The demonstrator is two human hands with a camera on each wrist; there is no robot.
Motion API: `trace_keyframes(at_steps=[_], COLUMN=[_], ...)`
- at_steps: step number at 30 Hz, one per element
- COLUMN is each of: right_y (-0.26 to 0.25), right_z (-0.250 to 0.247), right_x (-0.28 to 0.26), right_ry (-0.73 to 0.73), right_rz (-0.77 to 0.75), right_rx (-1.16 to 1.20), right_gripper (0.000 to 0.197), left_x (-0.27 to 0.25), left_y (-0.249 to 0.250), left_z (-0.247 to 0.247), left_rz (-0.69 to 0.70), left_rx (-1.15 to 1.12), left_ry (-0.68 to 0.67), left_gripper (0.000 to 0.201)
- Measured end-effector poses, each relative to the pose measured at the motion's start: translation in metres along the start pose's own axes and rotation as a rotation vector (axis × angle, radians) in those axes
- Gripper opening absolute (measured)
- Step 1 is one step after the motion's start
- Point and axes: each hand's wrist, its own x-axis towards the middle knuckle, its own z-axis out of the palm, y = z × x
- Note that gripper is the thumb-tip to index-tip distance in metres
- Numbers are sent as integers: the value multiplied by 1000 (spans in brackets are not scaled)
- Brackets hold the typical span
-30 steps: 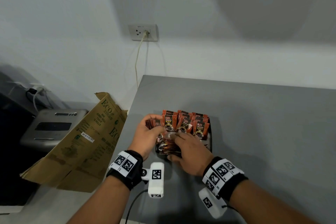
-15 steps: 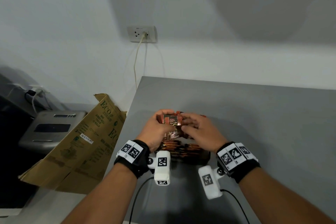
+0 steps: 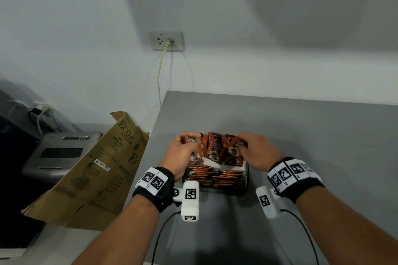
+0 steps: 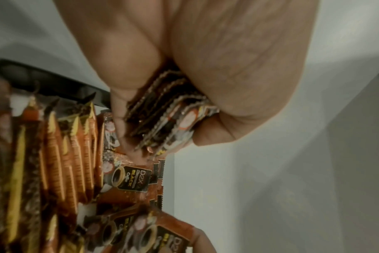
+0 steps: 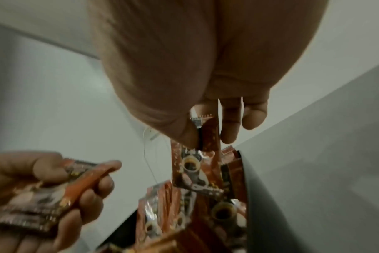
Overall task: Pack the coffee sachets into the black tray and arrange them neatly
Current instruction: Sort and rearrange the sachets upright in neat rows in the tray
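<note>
Both hands have spread apart since half a second ago, when they met close together over the far end of the black tray (image 3: pixel 245 180); now one is at each side of it.

Biggest is the grey bench (image 3: pixel 301 135), and the black tray sits on it near its left edge. Left of the tray, off the bench, a brown cardboard sheet (image 3: pixel 101 170) leans, and past that is a grey machine (image 3: pixel 58 153). On the wall behind the tray is a white socket (image 3: pixel 167 40) with a cord (image 3: pixel 159 75) hanging down.

Inside the tray, a row of thin orange stick packs (image 3: pixel 215 175) lies flat at the near end. Behind them, coffee sachets (image 3: pixel 213 148) stand up at the far end of the tray, leaning a bit against each other.

At the tray's far left corner, the left hand (image 3: pixel 183 154) holds a small stack of sachets (image 4: pixel 173 113), its grip clamped on them with the thumb on one side and fingers on the other. At the tray's far right corner, the right hand (image 3: pixel 257 150) pinches the top of one sachet (image 5: pixel 195 164) between thumb and fingers. That sachet hangs upright with its lower end among the standing ones in the tray.
</note>
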Motion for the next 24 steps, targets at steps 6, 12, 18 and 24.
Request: trace_keyframes(at_steps=[6, 12, 18, 24], right_y=[-5, -3, -1, 6], right_z=[16, 21, 22, 27], right_x=[4, 5, 0, -1], right_ry=[-62, 41, 45, -134], right_rz=[-54, -58, -212, -194], right_rx=[-314, -320, -326, -496], right_gripper=[21, 27, 10, 28], left_x=[-3, -8, -11, -12], left_y=[1, 2, 4, 5], left_z=[3, 3, -2, -1], left_rz=[10, 7, 26, 12], left_rx=[96, 133, 155, 171], left_ry=[-1, -15, 10, -15], left_gripper=[40, 41, 42, 41])
